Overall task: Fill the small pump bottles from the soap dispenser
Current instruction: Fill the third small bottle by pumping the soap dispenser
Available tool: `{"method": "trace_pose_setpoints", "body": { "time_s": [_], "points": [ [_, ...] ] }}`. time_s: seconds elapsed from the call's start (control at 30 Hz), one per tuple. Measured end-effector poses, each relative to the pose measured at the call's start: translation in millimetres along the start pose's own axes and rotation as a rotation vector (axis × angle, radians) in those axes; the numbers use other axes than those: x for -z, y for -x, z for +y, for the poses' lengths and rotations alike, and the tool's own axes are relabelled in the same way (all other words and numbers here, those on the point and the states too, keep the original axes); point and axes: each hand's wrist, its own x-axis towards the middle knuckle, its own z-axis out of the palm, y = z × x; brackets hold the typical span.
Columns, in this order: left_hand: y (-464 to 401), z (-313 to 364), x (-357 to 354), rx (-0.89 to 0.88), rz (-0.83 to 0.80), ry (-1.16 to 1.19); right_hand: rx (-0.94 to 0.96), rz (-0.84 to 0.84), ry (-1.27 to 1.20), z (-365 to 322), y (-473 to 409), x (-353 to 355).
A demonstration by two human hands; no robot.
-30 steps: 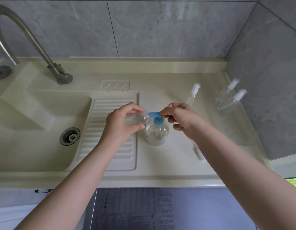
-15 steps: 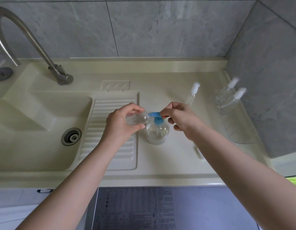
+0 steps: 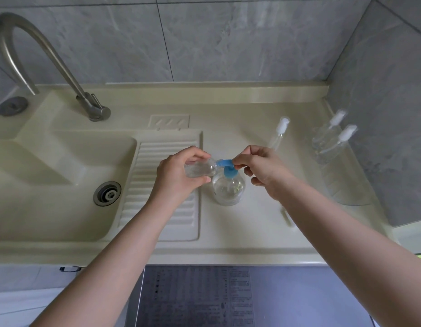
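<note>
Your left hand [image 3: 178, 178] is curling around a small clear bottle [image 3: 200, 169], holding it on its side with its open mouth meeting the blue spout of the soap dispenser [image 3: 228, 185]. Your right hand [image 3: 263, 169] is pinching the back end of that blue pump head between thumb and fingertips. The dispenser is standing upright on the cream bench [image 3: 252, 232], just right of the ribbed draining board [image 3: 162, 185].

Left of the board, the sink basin [image 3: 51, 185] is dropping away, with its drain [image 3: 107, 193] near the board's edge and the tap [image 3: 39, 55] arching over the far left corner. Open bench is lying in front of the dispenser up to the front lip. On the right, the bench is ending at a grey tiled wall, where two small pump bottles [image 3: 332, 140] with white tops are standing close together. A third white-topped pump [image 3: 279, 133] is showing behind your right hand, its lower part hidden. Your palm is covering much of the held bottle, so its fill level is hard to make out. A pale thin object [image 3: 287, 215] beside your right forearm is too blurred to identify.
</note>
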Motion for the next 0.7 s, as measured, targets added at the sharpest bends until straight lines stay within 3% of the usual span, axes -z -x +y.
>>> {"method": "trace_pose_setpoints", "body": {
  "time_s": [0.47, 0.7],
  "points": [
    [0.6, -1.0, 1.4, -0.001, -0.002, 0.005, -0.037, -0.050, -0.054, 1.2, -2.7, 4.3],
    [1.0, -2.3, 0.3, 0.002, 0.008, 0.013, 0.048, -0.015, 0.002, 2.1, -0.3, -1.3]
  ]
}}
